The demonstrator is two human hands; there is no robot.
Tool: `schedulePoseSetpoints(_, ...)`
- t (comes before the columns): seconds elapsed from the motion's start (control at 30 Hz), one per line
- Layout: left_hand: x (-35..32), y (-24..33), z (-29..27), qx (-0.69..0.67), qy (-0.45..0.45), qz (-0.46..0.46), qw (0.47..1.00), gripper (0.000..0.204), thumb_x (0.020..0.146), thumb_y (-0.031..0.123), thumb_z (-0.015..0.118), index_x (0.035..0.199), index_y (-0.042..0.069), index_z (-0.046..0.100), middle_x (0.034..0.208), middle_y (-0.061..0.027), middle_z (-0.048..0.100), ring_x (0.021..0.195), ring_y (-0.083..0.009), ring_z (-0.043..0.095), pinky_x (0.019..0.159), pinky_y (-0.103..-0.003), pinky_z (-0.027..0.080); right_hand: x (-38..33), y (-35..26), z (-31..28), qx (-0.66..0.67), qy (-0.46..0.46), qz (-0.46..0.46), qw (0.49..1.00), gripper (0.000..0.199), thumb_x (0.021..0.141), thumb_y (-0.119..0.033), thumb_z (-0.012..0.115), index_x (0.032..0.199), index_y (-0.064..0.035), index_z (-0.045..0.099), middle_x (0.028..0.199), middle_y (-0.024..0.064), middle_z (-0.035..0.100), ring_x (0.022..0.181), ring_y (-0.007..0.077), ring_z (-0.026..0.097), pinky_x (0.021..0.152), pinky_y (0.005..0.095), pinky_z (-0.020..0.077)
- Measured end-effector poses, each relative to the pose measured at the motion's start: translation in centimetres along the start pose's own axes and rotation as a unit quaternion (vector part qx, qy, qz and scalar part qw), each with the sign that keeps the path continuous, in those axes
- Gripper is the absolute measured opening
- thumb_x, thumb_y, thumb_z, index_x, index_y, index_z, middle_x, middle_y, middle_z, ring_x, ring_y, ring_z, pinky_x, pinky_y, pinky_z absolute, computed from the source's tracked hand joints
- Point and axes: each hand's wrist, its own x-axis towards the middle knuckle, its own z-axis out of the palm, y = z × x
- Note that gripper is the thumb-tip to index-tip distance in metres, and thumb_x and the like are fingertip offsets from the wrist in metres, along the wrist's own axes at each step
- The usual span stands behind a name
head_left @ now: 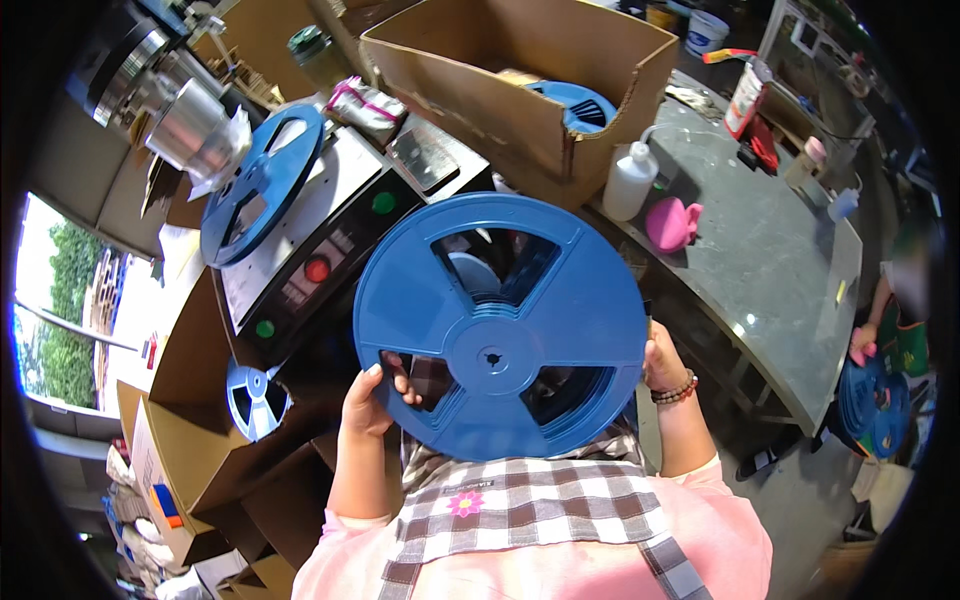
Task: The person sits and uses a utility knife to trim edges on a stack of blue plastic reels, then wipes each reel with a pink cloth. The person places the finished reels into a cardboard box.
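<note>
The blue reel stack fills the frame's centre. The left hand hooks its fingers into the lower-left window; the right hand grips the right rim, fingers partly hidden. A slack right hold could let the layers slide apart. Tilting toward upper left could knock the machine; toward upper right, the bottle.

A white squeeze bottle stood on the grey workbench, just beside a rounded pink object; farther back were a red-and-white bottle and a white bucket. Leafy green trees showed outside at far left, a green-lidded jar upper left
</note>
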Motion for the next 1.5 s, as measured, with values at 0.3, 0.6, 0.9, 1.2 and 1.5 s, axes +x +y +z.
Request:
schedulePoseSetpoints(0.3,2.1,-1.4,6.3,0.09,0.114,0.011,0.989,0.018,0.079,0.009,0.067,0.086,0.008,0.05,0.059,-0.0033,0.048,0.047,-0.017,0.048,0.051,-0.034,0.043,-0.3,-0.3,-3.9,0.087,0.043,-0.03,0.995,0.077,0.063,-0.063,0.081,0.106,-0.0032,0.059,0.075,-0.0071,0.056,0.056,-0.0017,0.043,0.049,0.0144,0.0301)
schedulePoseSetpoints(0.6,9.2,-8.2,8.1,0.06,0.11,-0.119,0.985,0.017,0.08,0.011,0.067,0.073,0.007,0.052,0.058,-0.0063,0.05,0.048,-0.0201,0.051,0.052,-0.037,0.045,-1.1,2.8,-12.4,0.128,0.195,0.028,0.972,0.088,0.074,-0.078,0.054,0.115,-0.0004,0.06,0.101,0.0053,0.065,0.093,0.0138,0.059,0.082,0.0301,0.0503)
schedulePoseSetpoints(0.9,9.1,-9.4,6.1,0.057,0.159,-0.158,0.973,0.021,0.083,0.014,0.065,0.068,0.008,0.051,0.057,-0.005,0.049,0.049,-0.0192,0.052,0.055,-0.037,0.047,7.0,5.5,-19.6,-0.134,0.346,0.116,0.922,0.036,0.091,-0.041,0.063,0.086,-0.0065,0.057,0.071,0.0012,0.059,0.051,0.0072,0.048,0.046,0.0224,0.0404)
schedulePoseSetpoints(1.2,9.0,-9.2,5.7,0.035,0.171,-0.155,0.972,0.021,0.084,0.012,0.062,0.067,0.006,0.053,0.057,-0.0064,0.051,0.049,-0.0206,0.054,0.055,-0.038,0.047,22.7,0.6,-23.4,-0.184,0.321,0.041,0.928,0.015,0.089,-0.009,0.05,0.1,-0.0067,0.06,0.08,0.0009,0.06,0.063,0.0119,0.054,0.053,0.026,0.0436)
schedulePoseSetpoints(1.5,8.7,-9.6,4.5,0.002,0.167,-0.141,0.976,0.014,0.083,0.01,0.065,0.076,0.001,0.056,0.058,-0.0099,0.054,0.049,-0.0219,0.055,0.054,-0.038,0.049,25.5,4.8,-23.5,-0.097,0.275,-0.109,0.95,0.042,0.1,-0.017,0.046,0.139,-0.001,0.043,0.136,0.0097,0.051,0.127,0.0206,0.045,0.104,0.0325,0.0375)
